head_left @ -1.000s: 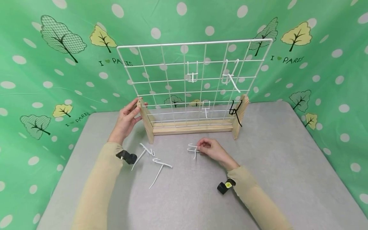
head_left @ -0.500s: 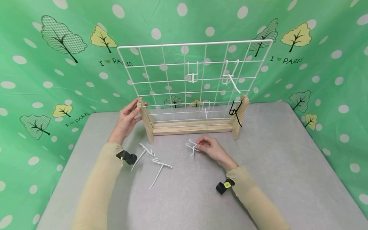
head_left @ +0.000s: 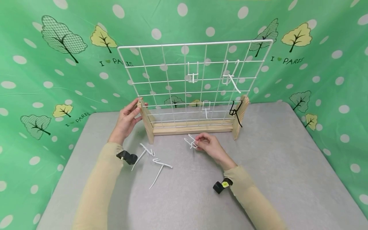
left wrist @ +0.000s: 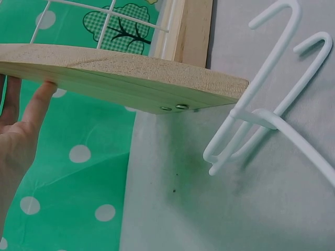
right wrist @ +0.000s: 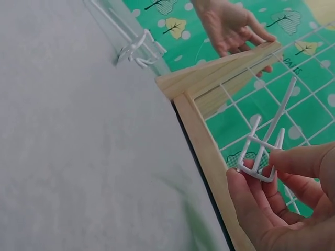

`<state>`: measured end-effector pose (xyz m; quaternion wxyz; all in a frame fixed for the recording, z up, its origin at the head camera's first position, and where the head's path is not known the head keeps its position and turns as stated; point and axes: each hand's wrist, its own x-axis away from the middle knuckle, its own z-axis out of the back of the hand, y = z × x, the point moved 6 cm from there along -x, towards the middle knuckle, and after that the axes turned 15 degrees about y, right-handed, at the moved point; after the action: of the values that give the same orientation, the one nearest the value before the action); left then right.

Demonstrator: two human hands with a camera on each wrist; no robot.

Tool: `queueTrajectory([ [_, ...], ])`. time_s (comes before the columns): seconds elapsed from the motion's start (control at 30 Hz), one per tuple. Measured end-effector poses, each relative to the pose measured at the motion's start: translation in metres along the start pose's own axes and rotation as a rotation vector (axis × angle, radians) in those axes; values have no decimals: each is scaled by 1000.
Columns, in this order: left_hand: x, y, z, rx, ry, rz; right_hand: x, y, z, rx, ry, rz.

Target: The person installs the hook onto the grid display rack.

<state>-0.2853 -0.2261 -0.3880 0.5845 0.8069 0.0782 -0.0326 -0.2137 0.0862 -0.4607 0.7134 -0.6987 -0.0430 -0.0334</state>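
My left hand (head_left: 126, 119) grips the upper end of the left wooden post (head_left: 147, 123) of a tabletop grid rack, thumb in front and fingers behind. The rack's white wire grid (head_left: 195, 44) stands upright on a wooden base (head_left: 192, 130). In front of that base, my right hand (head_left: 212, 147) pinches a white wire hook (head_left: 192, 144) between thumb and fingers. The right wrist view shows this hook (right wrist: 276, 124) with its long prong pointing up and away from the fingertips. Two more white hooks lie on the table, a left one (head_left: 139, 160) and a nearer one (head_left: 157, 175).
Three white hooks hang on the grid: an upper middle hook (head_left: 193, 77), an upper right hook (head_left: 235, 84) and a lower hook (head_left: 206, 111). A black hook (head_left: 235, 112) hangs beside the right wooden post (head_left: 241, 119). Green dotted cloth (head_left: 172, 19) surrounds the grey table (head_left: 273, 153).
My right hand has moved slightly forward toward the rack with the hook, tilting it so its two bent ends point up. The left hand stays on the post.
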Motion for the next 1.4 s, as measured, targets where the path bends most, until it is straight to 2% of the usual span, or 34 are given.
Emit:
queueTrajectory([
  [0.4,0,0,0,-5,-1,-7,-1,-11,-3,-66,52,7],
  [0.87,1,0,0,3,10,-1,1,-28,-13,-124,70,84],
  [1.1,1,0,0,1,-2,-6,-2,-33,-20,-130,79,62],
  [1.4,1,0,1,-5,-1,1,-2,-45,-24,-154,77,77],
])
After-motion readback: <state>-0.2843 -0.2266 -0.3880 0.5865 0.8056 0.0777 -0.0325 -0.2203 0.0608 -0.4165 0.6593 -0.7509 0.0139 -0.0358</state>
